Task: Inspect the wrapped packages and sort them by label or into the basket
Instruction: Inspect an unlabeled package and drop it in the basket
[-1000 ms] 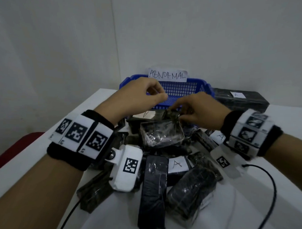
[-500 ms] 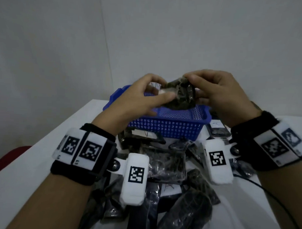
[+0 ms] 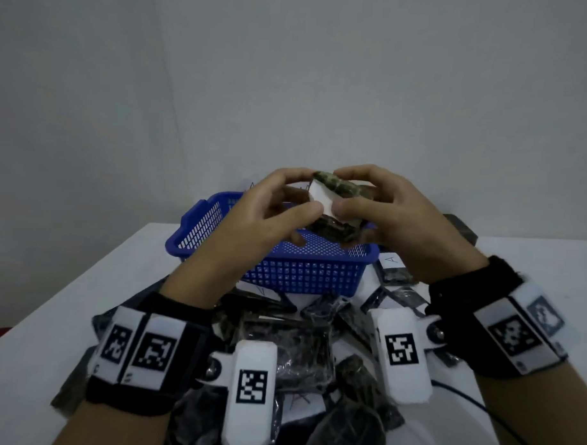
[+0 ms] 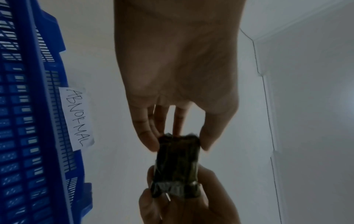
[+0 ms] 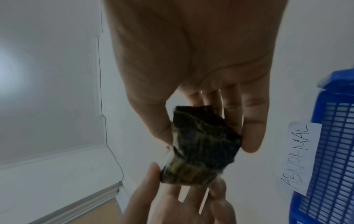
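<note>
Both hands hold one small dark wrapped package [image 3: 336, 204] in the air above the blue basket [image 3: 283, 272]. A white label on it faces me; I cannot read it. My left hand [image 3: 299, 196] pinches its left end between thumb and fingers, and my right hand [image 3: 349, 194] pinches its right end. The left wrist view shows the package [image 4: 177, 165] gripped at both ends, and so does the right wrist view, where the package [image 5: 203, 145] looks crumpled. The basket [image 4: 28, 121] carries a paper tag reading ABNORMAL [image 4: 76, 118], which is also in the right wrist view [image 5: 298, 156].
A heap of dark wrapped packages [image 3: 291, 355] lies on the white table [image 3: 66, 314] in front of the basket, some with white A labels [image 3: 390, 260]. A black cable [image 3: 478, 405] trails at the right. A wall stands close behind the basket.
Both hands picked a package off the heap, lifted it over the basket and turned it, so its white label now faces me. The head view has tilted upward.
</note>
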`<state>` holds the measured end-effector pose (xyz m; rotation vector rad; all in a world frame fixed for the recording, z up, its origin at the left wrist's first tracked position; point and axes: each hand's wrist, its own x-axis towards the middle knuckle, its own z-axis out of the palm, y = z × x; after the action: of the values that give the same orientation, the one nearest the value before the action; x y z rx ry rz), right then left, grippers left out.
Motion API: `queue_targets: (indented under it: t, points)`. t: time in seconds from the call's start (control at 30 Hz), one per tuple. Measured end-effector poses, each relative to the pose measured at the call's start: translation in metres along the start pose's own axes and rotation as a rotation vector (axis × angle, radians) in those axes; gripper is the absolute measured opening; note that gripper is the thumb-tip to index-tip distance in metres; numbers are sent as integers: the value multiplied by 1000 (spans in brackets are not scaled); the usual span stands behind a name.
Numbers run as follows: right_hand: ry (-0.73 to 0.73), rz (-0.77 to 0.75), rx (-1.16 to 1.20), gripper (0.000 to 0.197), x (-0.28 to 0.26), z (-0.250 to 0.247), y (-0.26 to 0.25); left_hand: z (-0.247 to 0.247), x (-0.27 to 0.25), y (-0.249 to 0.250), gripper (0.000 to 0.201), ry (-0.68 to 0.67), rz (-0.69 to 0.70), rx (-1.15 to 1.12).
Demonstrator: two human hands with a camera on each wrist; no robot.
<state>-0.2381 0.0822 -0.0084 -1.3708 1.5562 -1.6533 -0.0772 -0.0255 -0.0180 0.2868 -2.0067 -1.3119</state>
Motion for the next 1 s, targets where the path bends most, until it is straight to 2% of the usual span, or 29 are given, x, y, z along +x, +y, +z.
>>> queue_targets:
  t: [0.13,0.2,0.37,0.47,0.53,0.67,0.77,0.83,0.9,1.0]
  points:
    - [52,-22,85,36,-4,-5,0,1,0,6,47,5,40,-8]
    - [102,-79,95,30,-5,-5,0,3,-1,7,54,-1,40,-40]
    - [207,-253,-105,20,-8,-1,0,8,-3,9,60,-24,2,-135]
    - [223,-274,-110,22,-9,0,-3,5,-3,10,55,-22,7,-157]
    - [141,-216,-40,29,-12,-3,-9,1,-3,11,52,-3,33,-129]
    - [-74,55,102,51,-20,-7,-18,-4,-4,13,52,23,113,52]
    - [-46,101,168,28,-20,-2,-19,-6,-6,12,55,-9,168,137]
    - [38,39,153,17,-18,5,-16,-6,-7,12,52,-28,174,153]
    - [131,-91,34,16,-16,10,-11,-4,-7,11,42,-39,167,159]
    - [186,-225,-78,16,-15,13,-6,-4,-6,8,28,-51,101,122]
